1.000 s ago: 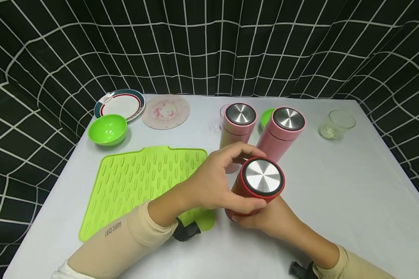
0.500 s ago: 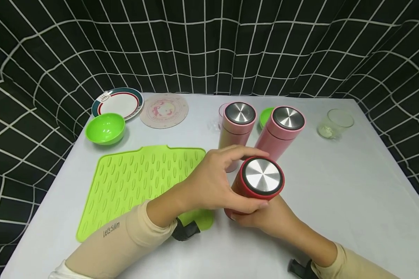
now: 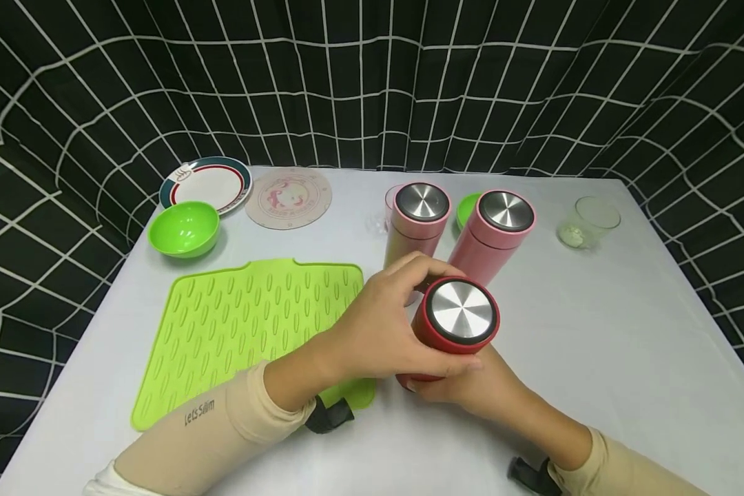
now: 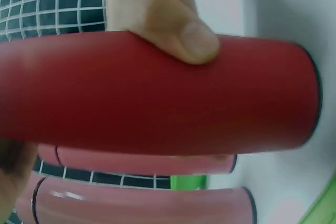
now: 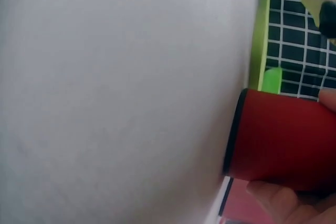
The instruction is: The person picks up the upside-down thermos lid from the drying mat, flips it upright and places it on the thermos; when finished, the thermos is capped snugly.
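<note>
A red thermos (image 3: 461, 311) with a brushed-steel top stands in front of me, held by both hands. Near its top, my left hand (image 3: 381, 334) reaches round from the left, thumb in front and fingers behind. Lower down, my right hand (image 3: 486, 389) grips the body, partly hidden under the left hand and the thermos. The left wrist view shows the red body (image 4: 157, 98) with the right thumb (image 4: 197, 43) pressed on it. In the right wrist view, right fingers (image 5: 275, 200) curl along the thermos (image 5: 283, 140) near its dark base rim.
Two pink thermoses (image 3: 412, 231) (image 3: 490, 241) stand just behind. At left lie a green ridged mat (image 3: 248, 324), a green bowl (image 3: 184, 231), a plate (image 3: 207, 186) and a round pink-printed disc (image 3: 289, 200). A glass (image 3: 589, 224) with whitish contents sits at right.
The left thumb has slid slightly right along the front of the red thermos. The head view has shifted a little; the right hand keeps its hold.
</note>
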{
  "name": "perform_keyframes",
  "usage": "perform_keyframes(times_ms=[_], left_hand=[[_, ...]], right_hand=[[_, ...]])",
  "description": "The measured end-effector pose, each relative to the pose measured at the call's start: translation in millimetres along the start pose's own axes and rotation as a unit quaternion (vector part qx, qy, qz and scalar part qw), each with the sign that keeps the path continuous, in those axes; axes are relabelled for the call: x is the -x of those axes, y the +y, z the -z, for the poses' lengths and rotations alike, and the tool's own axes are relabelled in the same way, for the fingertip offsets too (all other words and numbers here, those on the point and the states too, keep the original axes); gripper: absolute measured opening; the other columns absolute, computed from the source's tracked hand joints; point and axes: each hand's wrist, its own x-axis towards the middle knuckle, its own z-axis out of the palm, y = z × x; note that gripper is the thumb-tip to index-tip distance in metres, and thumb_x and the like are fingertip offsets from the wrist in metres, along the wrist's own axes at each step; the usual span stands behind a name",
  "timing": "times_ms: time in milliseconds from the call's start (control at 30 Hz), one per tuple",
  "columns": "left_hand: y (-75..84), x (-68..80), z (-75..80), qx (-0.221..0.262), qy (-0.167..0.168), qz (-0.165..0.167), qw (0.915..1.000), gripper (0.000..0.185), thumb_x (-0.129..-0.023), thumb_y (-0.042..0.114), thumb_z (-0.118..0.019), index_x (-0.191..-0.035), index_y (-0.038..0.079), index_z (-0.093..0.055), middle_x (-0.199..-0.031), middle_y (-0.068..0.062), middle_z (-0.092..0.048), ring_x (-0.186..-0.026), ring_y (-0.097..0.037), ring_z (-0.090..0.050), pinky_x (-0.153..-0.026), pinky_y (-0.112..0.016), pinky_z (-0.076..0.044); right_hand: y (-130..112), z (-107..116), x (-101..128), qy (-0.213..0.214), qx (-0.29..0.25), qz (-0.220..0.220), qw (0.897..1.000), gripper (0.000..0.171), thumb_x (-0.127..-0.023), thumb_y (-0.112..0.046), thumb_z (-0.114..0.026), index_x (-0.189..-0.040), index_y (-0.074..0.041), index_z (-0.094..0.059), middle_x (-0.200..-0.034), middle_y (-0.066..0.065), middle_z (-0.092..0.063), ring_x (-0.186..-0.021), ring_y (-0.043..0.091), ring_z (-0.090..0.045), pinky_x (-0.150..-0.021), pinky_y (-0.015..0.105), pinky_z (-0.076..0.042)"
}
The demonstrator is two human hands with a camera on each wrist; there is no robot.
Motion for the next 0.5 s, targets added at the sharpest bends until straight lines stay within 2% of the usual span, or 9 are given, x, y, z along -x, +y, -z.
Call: perform_keyframes(times_ms=[33, 100, 167, 233, 300, 367, 433, 500], left_hand=[[0.3, 0.9, -0.1, 0.005, 0.007, -0.001, 1.0000, 0.073, -0.060, 0.026, -0.095, -0.122, 0.012, -0.059, -0.111, 0.009, -0.059, -0.104, -0.005, -0.057, -0.090, -0.026, -0.049], [-1.9, -0.6, 3.4, 0.043, -0.008, 0.006, 0.9990, 0.071, -0.061, 0.020, -0.094, -0.124, 0.011, -0.063, -0.110, 0.009, -0.063, -0.105, -0.007, -0.059, -0.093, -0.028, -0.049], [-6.9, -5.9, 8.4, 0.100, -0.052, 0.019, 0.9935, 0.072, -0.062, 0.012, -0.093, -0.127, 0.008, -0.062, -0.113, 0.007, -0.065, -0.109, -0.009, -0.059, -0.098, -0.030, -0.046], [-12.1, -10.8, 11.5, 0.150, -0.094, 0.036, 0.9835, 0.074, -0.064, 0.005, -0.091, -0.131, 0.005, -0.059, -0.117, 0.004, -0.065, -0.114, -0.011, -0.058, -0.103, -0.031, -0.042], [-14.5, -11.9, 12.2, 0.171, -0.116, 0.047, 0.9773, 0.076, -0.066, 0.002, -0.089, -0.134, 0.004, -0.056, -0.119, 0.002, -0.063, -0.117, -0.012, -0.056, -0.105, -0.032, -0.039], [-11.8, -8.0, 9.3, 0.145, -0.098, 0.043, 0.9835, 0.076, -0.067, 0.006, -0.089, -0.135, 0.006, -0.054, -0.121, 0.004, -0.061, -0.116, -0.011, -0.055, -0.103, -0.031, -0.041], [-4.8, -1.4, 4.1, 0.089, -0.053, 0.032, 0.9941, 0.075, -0.067, 0.014, -0.091, -0.133, 0.009, -0.054, -0.120, 0.006, -0.060, -0.113, -0.008, -0.055, -0.099, -0.029, -0.044], [3.3, 3.6, -1.7, 0.033, 0.004, 0.018, 0.9993, 0.073, -0.066, 0.020, -0.092, -0.128, 0.011, -0.056, -0.118, 0.008, -0.060, -0.109, -0.006, -0.057, -0.094, -0.027, -0.047]], right_hand=[[-3, 1, -1, -0.001, -0.002, 0.011, 1.000, 0.046, -0.064, 0.001, -0.086, -0.097, -0.020, -0.062, -0.088, -0.008, -0.064, -0.075, 0.014, -0.059, -0.067, 0.030, -0.051], [-6, 2, -3, -0.005, -0.004, 0.006, 1.000, 0.045, -0.064, 0.000, -0.086, -0.095, -0.021, -0.063, -0.087, -0.008, -0.064, -0.075, 0.014, -0.059, -0.067, 0.029, -0.050], [0, 5, -2, -0.005, 0.004, -0.004, 1.000, 0.048, -0.063, -0.003, -0.088, -0.099, -0.021, -0.063, -0.091, -0.009, -0.064, -0.080, 0.013, -0.059, -0.071, 0.029, -0.050], [7, 6, 0, -0.005, 0.010, -0.020, 1.000, 0.051, -0.063, -0.008, -0.090, -0.104, -0.021, -0.062, -0.096, -0.009, -0.064, -0.086, 0.014, -0.060, -0.076, 0.030, -0.050], [14, 6, 2, -0.006, 0.011, -0.031, 0.999, 0.054, -0.064, -0.013, -0.091, -0.107, -0.023, -0.061, -0.100, -0.010, -0.064, -0.090, 0.013, -0.060, -0.079, 0.030, -0.050], [18, 6, 1, -0.018, -0.007, -0.023, 1.000, 0.051, -0.066, -0.013, -0.090, -0.107, -0.023, -0.061, -0.099, -0.009, -0.064, -0.088, 0.014, -0.061, -0.078, 0.031, -0.051], [19, 4, 0, -0.028, -0.029, -0.007, 0.999, 0.047, -0.067, -0.011, -0.089, -0.103, -0.023, -0.062, -0.096, -0.006, -0.065, -0.084, 0.016, -0.062, -0.074, 0.032, -0.052], [20, 3, 0, -0.028, -0.026, 0.007, 0.999, 0.044, -0.068, -0.009, -0.089, -0.099, -0.024, -0.062, -0.091, -0.007, -0.065, -0.079, 0.015, -0.061, -0.070, 0.031, -0.052]])
